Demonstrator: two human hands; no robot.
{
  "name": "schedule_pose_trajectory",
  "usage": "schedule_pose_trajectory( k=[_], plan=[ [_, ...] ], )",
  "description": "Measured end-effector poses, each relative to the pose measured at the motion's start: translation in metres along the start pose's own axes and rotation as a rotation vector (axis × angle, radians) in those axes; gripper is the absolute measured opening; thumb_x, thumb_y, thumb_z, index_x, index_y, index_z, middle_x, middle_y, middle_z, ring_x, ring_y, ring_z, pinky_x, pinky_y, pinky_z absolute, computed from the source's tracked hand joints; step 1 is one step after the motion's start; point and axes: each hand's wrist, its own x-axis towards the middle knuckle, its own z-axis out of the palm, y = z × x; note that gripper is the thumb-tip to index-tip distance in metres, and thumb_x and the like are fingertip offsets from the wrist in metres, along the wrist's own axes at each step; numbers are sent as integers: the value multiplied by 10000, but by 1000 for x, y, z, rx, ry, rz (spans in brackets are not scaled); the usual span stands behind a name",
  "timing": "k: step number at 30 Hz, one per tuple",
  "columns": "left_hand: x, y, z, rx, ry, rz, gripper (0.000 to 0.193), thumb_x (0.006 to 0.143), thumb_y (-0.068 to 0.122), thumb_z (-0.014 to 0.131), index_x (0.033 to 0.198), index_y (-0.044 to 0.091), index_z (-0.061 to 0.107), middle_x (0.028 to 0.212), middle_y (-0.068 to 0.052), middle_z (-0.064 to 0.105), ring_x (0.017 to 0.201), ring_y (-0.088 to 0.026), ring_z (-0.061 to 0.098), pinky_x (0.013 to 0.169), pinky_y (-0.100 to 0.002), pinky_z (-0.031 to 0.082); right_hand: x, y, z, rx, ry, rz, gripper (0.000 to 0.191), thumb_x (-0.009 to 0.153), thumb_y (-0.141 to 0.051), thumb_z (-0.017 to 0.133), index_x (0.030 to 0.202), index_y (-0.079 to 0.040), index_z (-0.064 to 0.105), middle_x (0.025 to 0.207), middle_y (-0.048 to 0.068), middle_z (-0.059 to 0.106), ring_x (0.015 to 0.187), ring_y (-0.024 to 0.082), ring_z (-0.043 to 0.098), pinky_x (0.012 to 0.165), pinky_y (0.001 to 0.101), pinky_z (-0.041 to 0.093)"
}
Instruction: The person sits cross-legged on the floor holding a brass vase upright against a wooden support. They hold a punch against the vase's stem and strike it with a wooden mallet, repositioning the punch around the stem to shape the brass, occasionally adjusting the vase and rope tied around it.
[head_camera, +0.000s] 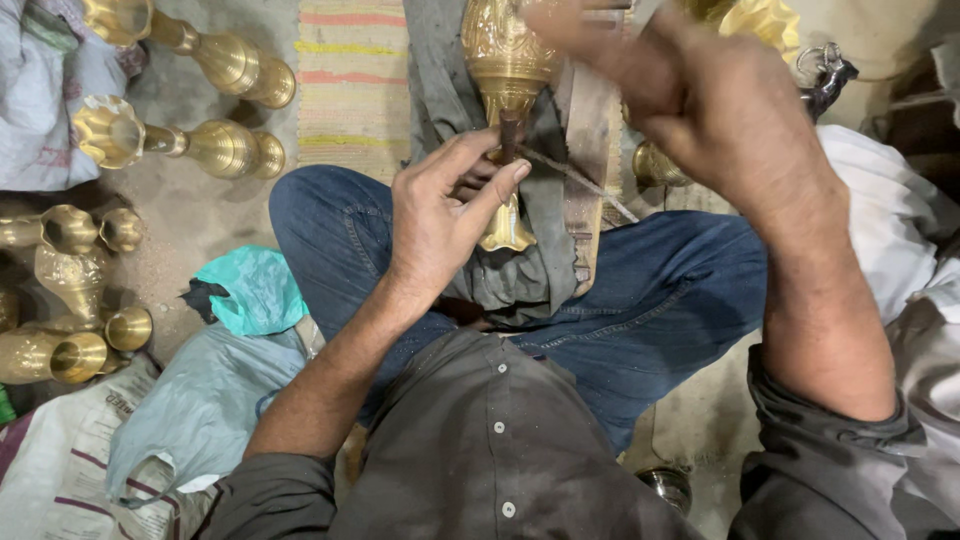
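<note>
A brass vase (505, 70) with an embossed body lies across my lap on a grey cloth (520, 270), its foot pointing toward me. My left hand (440, 215) is wrapped around its narrow stem, where it also pinches a small dark tool (509, 135). My right hand (690, 95) is raised above the vase's body, blurred, fingers closed; what it holds is hidden. A thin cord (580, 180) runs from the stem off to the right.
Several brass vases (215, 148) lie on the dusty floor at left. A teal bag (255, 290) and grey plastic bags (200, 400) sit by my left knee. A striped mat (352, 80) lies ahead. White cloth (880, 210) is at right.
</note>
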Motion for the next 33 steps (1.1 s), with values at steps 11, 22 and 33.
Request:
schedule_pose_trajectory(
  k=[11,22,33],
  plan=[
    [0,-2,-1,17,-18,11,269,1004,164,774,1196,-3,686,1022,-79,744,912,-120,781,721,-248,657,1,1,0,147,24,45,359,825,-80,829,1107,-24,614,859,156,698,827,347,720,724,454,557],
    [-2,-2,1,-10,2,-1,241,997,141,790,1167,1,691,1018,-79,749,909,-117,795,721,-243,654,4,-4,-6,-2,-21,-37,341,812,-103,837,1061,-5,626,850,176,715,826,397,705,678,519,525],
    [-3,-2,-1,-10,3,-4,276,995,153,779,1202,-9,695,1022,-91,757,903,-126,782,714,-249,650,7,-5,-5,90,-32,3,393,826,-122,865,1128,-27,632,896,170,707,832,375,706,737,482,553]
  ],
)
